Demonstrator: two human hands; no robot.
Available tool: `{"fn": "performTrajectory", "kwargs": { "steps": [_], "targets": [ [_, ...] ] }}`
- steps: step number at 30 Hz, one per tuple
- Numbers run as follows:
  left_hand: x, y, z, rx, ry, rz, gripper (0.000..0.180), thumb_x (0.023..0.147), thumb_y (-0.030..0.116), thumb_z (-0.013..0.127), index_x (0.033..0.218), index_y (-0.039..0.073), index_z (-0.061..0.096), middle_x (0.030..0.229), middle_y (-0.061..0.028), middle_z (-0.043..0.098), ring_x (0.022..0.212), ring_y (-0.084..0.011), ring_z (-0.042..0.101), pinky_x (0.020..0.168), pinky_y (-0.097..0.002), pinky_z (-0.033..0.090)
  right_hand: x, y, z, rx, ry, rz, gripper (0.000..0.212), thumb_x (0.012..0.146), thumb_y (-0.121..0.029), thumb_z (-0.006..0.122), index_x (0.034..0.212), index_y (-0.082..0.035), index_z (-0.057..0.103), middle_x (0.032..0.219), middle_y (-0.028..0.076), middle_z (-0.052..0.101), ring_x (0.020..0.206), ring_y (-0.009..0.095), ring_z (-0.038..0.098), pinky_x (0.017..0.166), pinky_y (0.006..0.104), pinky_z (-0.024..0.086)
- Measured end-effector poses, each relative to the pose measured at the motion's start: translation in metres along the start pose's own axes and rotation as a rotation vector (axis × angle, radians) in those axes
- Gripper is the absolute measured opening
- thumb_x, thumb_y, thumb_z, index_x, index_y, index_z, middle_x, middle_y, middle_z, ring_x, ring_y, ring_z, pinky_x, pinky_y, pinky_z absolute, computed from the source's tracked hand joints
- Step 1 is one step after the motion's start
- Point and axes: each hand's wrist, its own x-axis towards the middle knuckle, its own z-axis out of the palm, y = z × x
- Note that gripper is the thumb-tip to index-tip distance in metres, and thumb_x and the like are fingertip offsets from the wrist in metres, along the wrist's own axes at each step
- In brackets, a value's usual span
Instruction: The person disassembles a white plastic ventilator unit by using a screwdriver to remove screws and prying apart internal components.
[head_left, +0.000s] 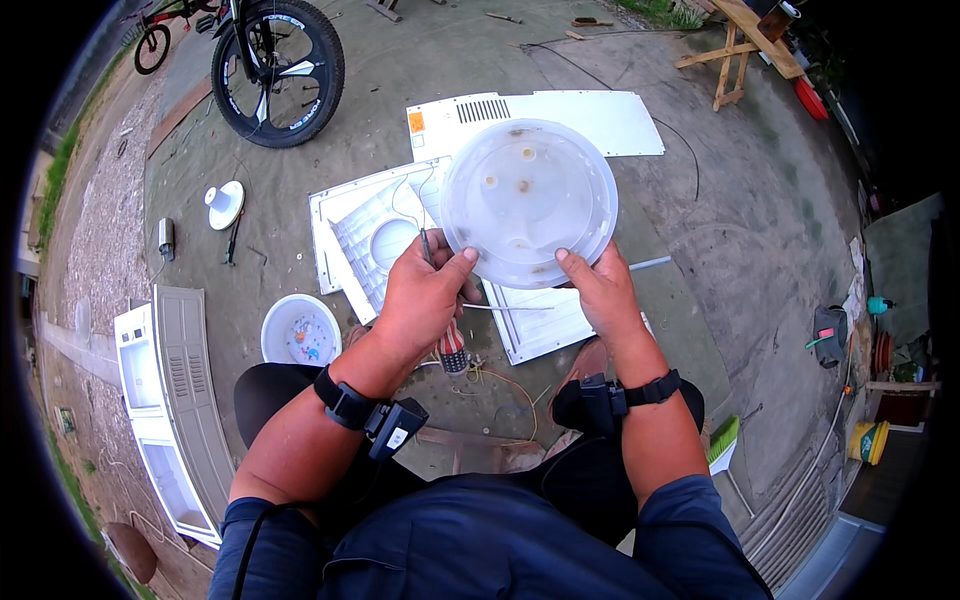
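Both hands hold up a round, translucent white plastic piece (530,205) with a raised rim and several small brown-stained spots on its face. My left hand (430,285) is closed on its lower left edge, thumb on top. A thin dark rod (425,245) sticks up beside that hand's fingers; whether they also grip it I cannot tell. My right hand (600,285) pinches the lower right edge. Beneath lie white plastic panels (540,325), one with a round opening (393,243). A striped, star-patterned item (453,350) sits below my left hand, its kind unclear.
A white bucket (300,330) holds small bits at left. Beyond it stands a white and grey appliance casing (170,400). A white vented metal panel (570,122) lies ahead. Around are a bicycle wheel (278,72), a white disc-shaped part (225,205), a green broom (723,445) and a wooden stand (735,60).
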Motion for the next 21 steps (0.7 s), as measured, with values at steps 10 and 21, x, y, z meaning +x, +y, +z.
{"fn": "performTrajectory", "kwargs": {
  "steps": [10, 21],
  "targets": [
    [0.0012, -0.0004, -0.002, 0.022, -0.009, 0.006, 0.027, 0.097, 0.016, 0.061, 0.118, -0.001, 0.054, 0.081, -0.0008, 0.062, 0.057, -0.0048, 0.056, 0.047, -0.0185, 0.042, 0.0002, 0.0003, -0.0011, 0.003, -0.021, 0.002, 0.05, 0.094, -0.018, 0.064, 0.135, 0.005, 0.046, 0.124, 0.015, 0.062, 0.114, 0.019, 0.057, 0.099, 0.0341, 0.045],
    [0.0017, 0.0002, -0.0025, 0.009, -0.017, -0.005, 0.028, 0.098, 0.016, 0.061, 0.118, 0.0, 0.053, 0.084, -0.0007, 0.063, 0.059, -0.0046, 0.057, 0.048, -0.0183, 0.043, -0.0004, -0.0011, -0.0006, -0.002, -0.01, 0.045, 0.051, 0.094, -0.018, 0.063, 0.136, 0.003, 0.045, 0.124, 0.014, 0.062, 0.114, 0.019, 0.059, 0.098, 0.0348, 0.046]
  ]
}}
